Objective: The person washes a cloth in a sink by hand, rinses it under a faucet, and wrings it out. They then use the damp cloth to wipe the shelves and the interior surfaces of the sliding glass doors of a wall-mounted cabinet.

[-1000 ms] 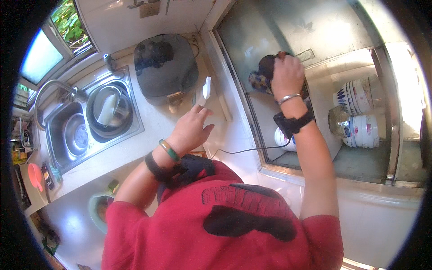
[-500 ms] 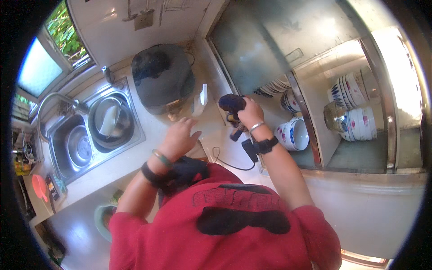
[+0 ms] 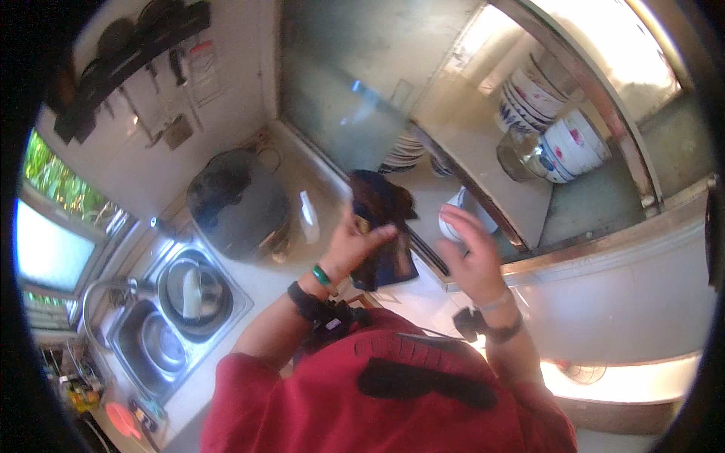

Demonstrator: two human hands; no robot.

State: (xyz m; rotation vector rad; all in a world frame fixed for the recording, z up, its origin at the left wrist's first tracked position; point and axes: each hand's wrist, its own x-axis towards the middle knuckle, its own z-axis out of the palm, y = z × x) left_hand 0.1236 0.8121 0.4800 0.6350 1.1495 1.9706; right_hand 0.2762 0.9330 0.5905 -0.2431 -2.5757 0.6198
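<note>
Bunched dark cloth (image 3: 384, 215) hangs from my left hand (image 3: 355, 245), whose fingers are closed on it with the thumb stretched across its front. At the cabinet opening, my right hand (image 3: 476, 253) is on a white bowl (image 3: 451, 226), its fingers over the rim and the thumb lower down. That hand is a little blurred and covers much of the bowl. Behind the cloth a row of stacked plates (image 3: 404, 153) shows inside the cabinet.
Patterned bowls (image 3: 578, 147) and a glass jar (image 3: 519, 153) fill the cabinet's right compartment, past an upright divider (image 3: 472, 185). To the left are a large dark appliance (image 3: 238, 204) on the counter and a double steel sink (image 3: 236, 308) with a pot in it.
The dark cloth has passed from my right hand to my left, which moved right towards the cabinet. My right hand has moved to the white bowl. The whole view has turned.
</note>
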